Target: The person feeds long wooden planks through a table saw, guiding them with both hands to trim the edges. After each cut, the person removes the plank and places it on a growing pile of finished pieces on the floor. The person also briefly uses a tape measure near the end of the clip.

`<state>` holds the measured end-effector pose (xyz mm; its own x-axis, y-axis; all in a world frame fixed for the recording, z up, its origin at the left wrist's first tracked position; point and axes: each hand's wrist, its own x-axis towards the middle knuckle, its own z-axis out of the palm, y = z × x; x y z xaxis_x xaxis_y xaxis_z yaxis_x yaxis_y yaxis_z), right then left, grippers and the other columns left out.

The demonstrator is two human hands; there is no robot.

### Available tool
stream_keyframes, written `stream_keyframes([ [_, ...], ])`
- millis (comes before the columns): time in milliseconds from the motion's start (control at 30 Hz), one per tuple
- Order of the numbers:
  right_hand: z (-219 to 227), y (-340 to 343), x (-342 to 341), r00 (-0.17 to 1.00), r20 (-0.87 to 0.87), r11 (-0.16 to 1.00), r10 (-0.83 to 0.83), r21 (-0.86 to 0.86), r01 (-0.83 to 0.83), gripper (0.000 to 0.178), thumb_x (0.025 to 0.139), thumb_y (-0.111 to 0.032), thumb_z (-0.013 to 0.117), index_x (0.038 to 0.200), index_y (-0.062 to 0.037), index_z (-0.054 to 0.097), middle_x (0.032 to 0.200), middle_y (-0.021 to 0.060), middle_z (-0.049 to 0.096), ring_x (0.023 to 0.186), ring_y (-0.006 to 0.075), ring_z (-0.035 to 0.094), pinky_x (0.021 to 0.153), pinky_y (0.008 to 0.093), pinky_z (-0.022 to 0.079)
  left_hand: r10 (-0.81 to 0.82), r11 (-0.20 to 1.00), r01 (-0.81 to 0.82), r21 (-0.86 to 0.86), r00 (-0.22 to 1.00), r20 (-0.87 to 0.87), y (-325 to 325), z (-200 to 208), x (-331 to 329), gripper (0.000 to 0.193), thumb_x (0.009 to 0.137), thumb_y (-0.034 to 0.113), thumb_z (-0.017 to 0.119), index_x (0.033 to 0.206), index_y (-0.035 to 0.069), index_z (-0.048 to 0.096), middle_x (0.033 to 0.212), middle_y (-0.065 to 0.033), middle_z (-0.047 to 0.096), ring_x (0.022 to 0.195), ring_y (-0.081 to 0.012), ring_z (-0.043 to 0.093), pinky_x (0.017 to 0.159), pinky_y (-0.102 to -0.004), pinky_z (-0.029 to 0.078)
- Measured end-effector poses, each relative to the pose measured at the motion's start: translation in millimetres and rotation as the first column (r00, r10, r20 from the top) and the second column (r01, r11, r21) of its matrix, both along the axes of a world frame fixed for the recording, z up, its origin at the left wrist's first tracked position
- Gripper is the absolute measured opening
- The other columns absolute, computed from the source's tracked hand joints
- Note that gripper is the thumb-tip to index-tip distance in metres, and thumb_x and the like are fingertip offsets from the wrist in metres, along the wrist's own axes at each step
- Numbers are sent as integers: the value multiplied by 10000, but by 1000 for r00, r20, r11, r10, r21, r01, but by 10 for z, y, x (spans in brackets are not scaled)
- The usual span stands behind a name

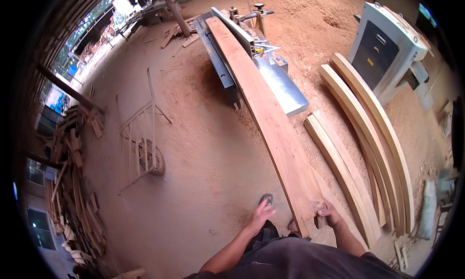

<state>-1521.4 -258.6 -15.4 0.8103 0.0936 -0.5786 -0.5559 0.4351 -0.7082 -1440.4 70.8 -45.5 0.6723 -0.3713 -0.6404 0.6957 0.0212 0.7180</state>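
1. In the head view, the person's right hand (pixel 328 215) is gripping the near end of a long reddish plank (pixel 264 112), fingers closed around its edge. The plank is running away from the person, its far part lying on the grey table of a woodworking machine (pixel 281 83).
2. The left hand (pixel 260 215) is hanging free beside the plank, fingers loosely apart, holding nothing and touching nothing.
3. Curved pale boards (pixel 368 129) are lying on the sawdust floor (pixel 203 153) just right of the plank, close beside the right hand.
4. A grey cabinet machine (pixel 387 46) is standing beyond those boards; a small yellow label is sitting on its dark front panel, too small to make out.
5. A wooden frame cart (pixel 143 143) is standing well apart on the left, and a heap of scrap wood (pixel 72 182) is lining the left wall.
6. A sandalled foot (pixel 265 198) is showing just above the left hand; the plank's near end is partly hidden behind the right hand, and the person's dark clothing is cutting off the lower view.
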Motion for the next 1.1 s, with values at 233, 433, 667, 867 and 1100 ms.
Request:
stream_keyframes([
  [233,50,63,-36,990,-92,994,-107,-15,106,1039,566,-255,786,1505,44,457,1335,137,670,1221,278,651,1102,386,466,39,961,-19,-275,997,68,-1011,224,413,1013,823,288,880,1538,15,216,1446,-189,471,1403,-302,452,1167,-427,386],
  [433,123,98,-39,985,-91,989,-145,-31,143,869,625,-252,795,1389,79,547,1222,157,723,1091,273,713,1000,383,547,40,995,-39,-97,999,-1,-1153,316,53,1000,818,283,878,1506,-40,228,1425,-217,496,1364,-308,495,1145,-413,412],
  [667,-106,-39,-158,992,-58,994,-111,2,111,758,680,-272,795,1322,75,590,1172,158,738,1048,272,727,967,383,568,158,987,-159,10,984,85,-1329,106,-214,1007,767,370,883,1484,-64,325,1343,-358,563,1265,-428,585,1073,-465,480],
  [867,-222,-112,-192,992,-46,991,-114,-72,111,742,701,-295,779,1338,24,574,1160,130,723,1034,269,717,950,388,575,417,907,-397,-142,894,162,-1440,257,-405,821,767,255,871,1384,-73,441,1204,-281,665,1074,-367,697,906,-440,578],
  [1100,-71,-42,-88,997,-36,989,-74,-127,69,843,715,-336,750,1453,-7,510,1263,118,681,1101,249,680,958,369,547,482,808,-440,-392,876,11,-1370,236,-502,802,784,149,865,1404,-21,386,1251,-190,625,1110,-268,666,943,-369,571],
])
